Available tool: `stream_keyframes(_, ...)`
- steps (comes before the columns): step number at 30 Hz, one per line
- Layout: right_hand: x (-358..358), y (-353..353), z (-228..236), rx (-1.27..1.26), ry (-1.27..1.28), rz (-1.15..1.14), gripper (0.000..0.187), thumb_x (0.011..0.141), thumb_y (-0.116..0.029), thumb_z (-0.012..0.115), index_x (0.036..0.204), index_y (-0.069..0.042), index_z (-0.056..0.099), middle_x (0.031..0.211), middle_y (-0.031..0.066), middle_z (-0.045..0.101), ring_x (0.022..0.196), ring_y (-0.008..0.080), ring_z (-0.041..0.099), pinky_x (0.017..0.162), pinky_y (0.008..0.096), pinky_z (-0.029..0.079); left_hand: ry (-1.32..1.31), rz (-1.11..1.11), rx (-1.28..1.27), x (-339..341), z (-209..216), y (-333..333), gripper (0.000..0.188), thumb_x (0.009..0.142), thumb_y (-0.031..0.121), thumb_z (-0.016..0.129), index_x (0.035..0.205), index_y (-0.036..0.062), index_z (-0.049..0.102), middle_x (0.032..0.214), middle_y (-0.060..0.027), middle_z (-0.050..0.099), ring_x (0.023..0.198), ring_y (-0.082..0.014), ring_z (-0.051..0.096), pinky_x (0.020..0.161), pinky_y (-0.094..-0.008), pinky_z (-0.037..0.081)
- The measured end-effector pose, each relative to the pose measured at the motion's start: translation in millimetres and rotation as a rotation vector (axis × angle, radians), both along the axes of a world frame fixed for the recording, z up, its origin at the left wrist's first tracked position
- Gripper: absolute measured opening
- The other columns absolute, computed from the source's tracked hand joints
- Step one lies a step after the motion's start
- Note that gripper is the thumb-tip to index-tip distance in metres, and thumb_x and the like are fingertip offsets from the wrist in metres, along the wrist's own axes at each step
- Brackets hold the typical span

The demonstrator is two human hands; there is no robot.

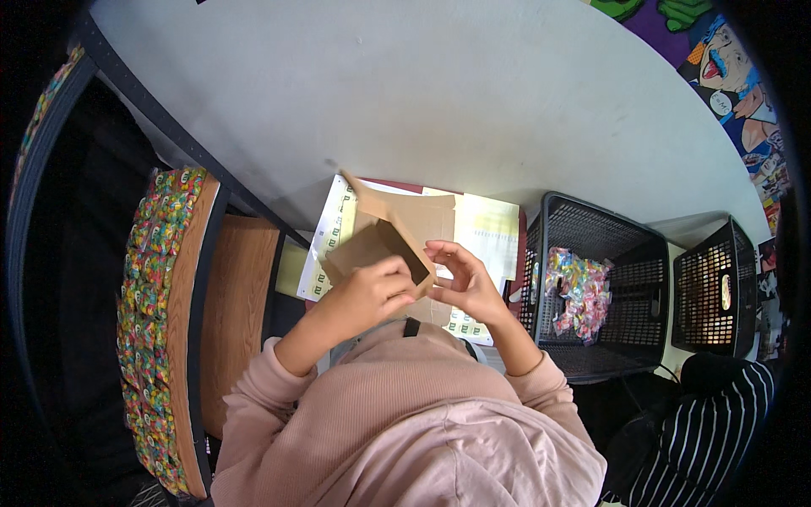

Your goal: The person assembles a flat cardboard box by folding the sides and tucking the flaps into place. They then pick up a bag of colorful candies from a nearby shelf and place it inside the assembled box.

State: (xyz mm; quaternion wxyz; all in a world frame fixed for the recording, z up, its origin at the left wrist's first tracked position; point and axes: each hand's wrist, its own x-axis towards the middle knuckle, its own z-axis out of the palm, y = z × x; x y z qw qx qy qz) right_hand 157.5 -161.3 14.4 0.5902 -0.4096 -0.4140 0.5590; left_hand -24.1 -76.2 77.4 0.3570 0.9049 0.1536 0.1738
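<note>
The cardboard box (359,247), plain brown, open and tilted, is over the printed sheets (492,221), between their left and right edges, base hidden. The left hand (372,290) curls closed on its near side; the right (466,283), half open, spans its right corner. Rightward, a black crate (634,283) holds wrapped sweets (579,291); a farther crate's (737,291) contents are unclear.
</note>
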Motion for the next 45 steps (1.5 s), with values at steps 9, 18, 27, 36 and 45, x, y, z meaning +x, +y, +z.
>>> stream_keyframes(9,7,7,-33,-0.249,0.811,-0.040,0.038,0.090,-0.027,0.042,0.119,-0.003,0.046,0.114,0.0103,0.050,0.111,0.0226,0.045,0.089,0.0358,0.041,0.064,-0.162,0.810,2,-45,13,0.002,0.067,0.011,0.055,0.068,0.0106,0.053,0.072,0.0019,0.053,0.064,-0.0116,0.053,0.058,-0.0258,0.038)
stream_keyframes(18,5,73,0,0.219,0.302,-0.095,0.041,0.090,-0.033,0.039,0.112,-0.001,0.053,0.111,0.0127,0.052,0.107,0.0234,0.047,0.091,0.0359,0.038,-0.035,0.170,0.179,23,-10,35,0.056,0.072,0.026,0.064,0.117,0.0051,0.041,0.115,-0.0081,0.043,0.110,-0.0227,0.043,0.088,-0.0378,0.037)
stream_keyframes(27,7,91,61,0.698,-0.387,-0.323,0.040,0.088,-0.032,0.043,0.102,0.001,0.060,0.109,0.0156,0.054,0.104,0.0265,0.051,0.091,0.0371,0.037,-0.920,-0.100,-1.190,33,0,8,0.085,0.079,0.056,0.049,0.133,-0.0010,0.017,0.131,-0.0173,0.033,0.121,-0.0261,0.036,0.097,-0.0423,0.033)
stream_keyframes(36,-3,53,81,0.912,-0.521,-0.306,0.061,0.074,-0.054,0.055,0.103,-0.001,0.060,0.113,0.0223,0.050,0.107,0.0354,0.050,0.089,0.0443,0.040,-0.984,0.150,-0.897,28,33,-2,0.029,0.089,0.006,0.043,0.117,-0.0014,0.040,0.114,-0.0135,0.050,0.100,-0.0195,0.054,0.081,-0.0324,0.050)
stream_keyframes(45,9,46,103,0.836,-0.461,-0.173,0.037,0.081,-0.038,0.058,0.073,-0.003,0.050,0.113,0.0197,0.047,0.103,0.0309,0.051,0.084,0.0398,0.042,-0.805,0.161,-0.546,21,39,-4,0.020,0.088,0.004,0.047,0.106,-0.0042,0.050,0.106,-0.0108,0.053,0.093,-0.0151,0.055,0.076,-0.0277,0.050)
